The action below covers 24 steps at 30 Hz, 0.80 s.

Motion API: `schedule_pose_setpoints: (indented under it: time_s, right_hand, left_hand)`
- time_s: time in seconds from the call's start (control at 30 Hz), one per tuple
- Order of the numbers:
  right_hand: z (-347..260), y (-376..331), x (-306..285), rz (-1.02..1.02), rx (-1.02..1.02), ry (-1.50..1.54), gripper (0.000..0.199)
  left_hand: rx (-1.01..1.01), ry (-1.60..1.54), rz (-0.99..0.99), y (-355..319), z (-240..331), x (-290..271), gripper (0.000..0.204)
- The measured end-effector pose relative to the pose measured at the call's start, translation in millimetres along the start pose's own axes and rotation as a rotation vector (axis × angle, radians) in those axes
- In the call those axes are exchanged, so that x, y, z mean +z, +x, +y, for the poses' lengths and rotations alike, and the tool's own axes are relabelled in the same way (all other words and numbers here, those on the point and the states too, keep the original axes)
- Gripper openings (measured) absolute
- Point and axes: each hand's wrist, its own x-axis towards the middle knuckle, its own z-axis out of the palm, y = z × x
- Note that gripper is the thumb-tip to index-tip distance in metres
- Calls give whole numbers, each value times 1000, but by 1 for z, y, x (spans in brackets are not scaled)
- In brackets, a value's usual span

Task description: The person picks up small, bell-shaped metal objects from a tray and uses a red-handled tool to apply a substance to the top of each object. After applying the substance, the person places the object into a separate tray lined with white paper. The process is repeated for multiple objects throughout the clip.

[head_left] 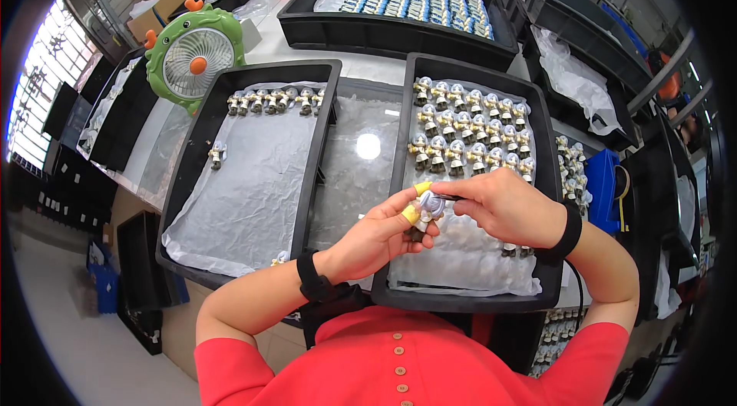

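Observation:
My left hand (380,228), with yellow covers on two fingertips, is closed around a small figurine (432,205) with lilac hair and a dark lower part. It is held over the near left part of the right-hand black tray (408,110). My right hand (510,206) pinches a thin dark tool (448,197), whose tip is at the figurine's head; the tool's kind is not clear. Beyond my hands, rows of similar figurines (456,152) lie on white sheeting in that tray. My right hand hides part of the nearer rows.
A second black tray (328,110) on the left has a short row of figurines (274,100) at its far end. Further back stands a black tray (384,36) of blue-and-white pieces. A green fan (192,59) stands at the left, a blue bin (604,183) at the right.

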Motion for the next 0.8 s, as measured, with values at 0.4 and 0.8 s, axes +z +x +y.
schedule_pose_setpoints:
  time_s: [0.4, 0.8]
  right_hand:
    - [-8, 5, -3, -46, 58, -40, 30]
    - [-15, 9, -17, -164, 216, 53, 31]
  left_hand:
    - [15, 28, 12, -1, 1, 4, 42]
    - [11, 51, 14, 0, 0, 3, 42]
